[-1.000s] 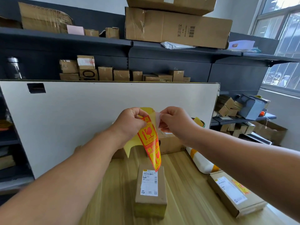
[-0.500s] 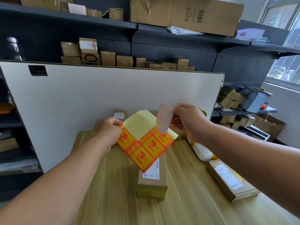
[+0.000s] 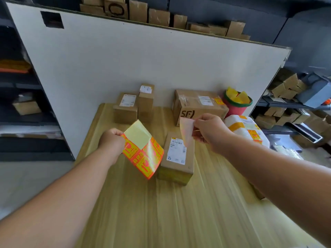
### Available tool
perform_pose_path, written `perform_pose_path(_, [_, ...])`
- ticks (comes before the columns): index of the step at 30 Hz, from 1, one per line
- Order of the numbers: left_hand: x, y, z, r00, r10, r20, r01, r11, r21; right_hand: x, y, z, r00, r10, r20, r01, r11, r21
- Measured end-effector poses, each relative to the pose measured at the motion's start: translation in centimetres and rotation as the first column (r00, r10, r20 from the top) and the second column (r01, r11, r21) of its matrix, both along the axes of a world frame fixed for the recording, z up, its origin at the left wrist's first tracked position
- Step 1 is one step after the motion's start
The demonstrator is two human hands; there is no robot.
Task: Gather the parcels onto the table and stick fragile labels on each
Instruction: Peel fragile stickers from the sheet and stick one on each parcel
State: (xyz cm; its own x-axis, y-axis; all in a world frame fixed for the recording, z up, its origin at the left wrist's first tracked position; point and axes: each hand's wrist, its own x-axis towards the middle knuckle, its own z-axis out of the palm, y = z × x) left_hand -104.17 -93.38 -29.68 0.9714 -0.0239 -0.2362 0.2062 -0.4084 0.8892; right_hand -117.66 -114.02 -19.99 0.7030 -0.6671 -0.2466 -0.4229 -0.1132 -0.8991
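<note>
peeled fragile label (image 3: 185,134) hangs pinched in right grip (image 3: 210,131) at frame centre, over the brown parcel (image 3: 188,164) on the worktop (image 3: 161,221); left grip (image 3: 112,141) clutches the label sheet (image 3: 143,155). it should go flat on bare cardboard, clear of the shipping label (image 3: 176,151).

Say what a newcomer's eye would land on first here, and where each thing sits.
The orange-and-yellow label sheet stands out, gripped by the left hand above the table. To its right, the right hand pinches a peeled label over a parcel lying mid-table. A red tub of yellow scraps sits at the back right.
</note>
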Motion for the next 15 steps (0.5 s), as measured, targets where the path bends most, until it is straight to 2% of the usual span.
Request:
perform_pose_path(7, [-0.6, 2.3, -6.9, 0.970, 0.219, -0.105, -0.206, 0.971, 0.121, 0.7, -0.6, -4.7, 0.996, 0.013, -0.092, -0.008, 0.998, 0.055])
perform_pose_path(12, [-1.3, 2.9, -10.0, 0.961, 0.172, -0.215, -0.134, 0.975, 0.179, 1.2, -0.9, -6.5, 0.992, 0.042, -0.116, -0.033, 0.997, 0.074])
perform_pose_path(15, [-2.4, 2.5, -9.9, 0.951, 0.137, -0.275, -0.037, 0.939, 0.342, 1.3, -0.6, -7.0, 0.989, 0.055, -0.140, -0.046, 0.996, 0.071])
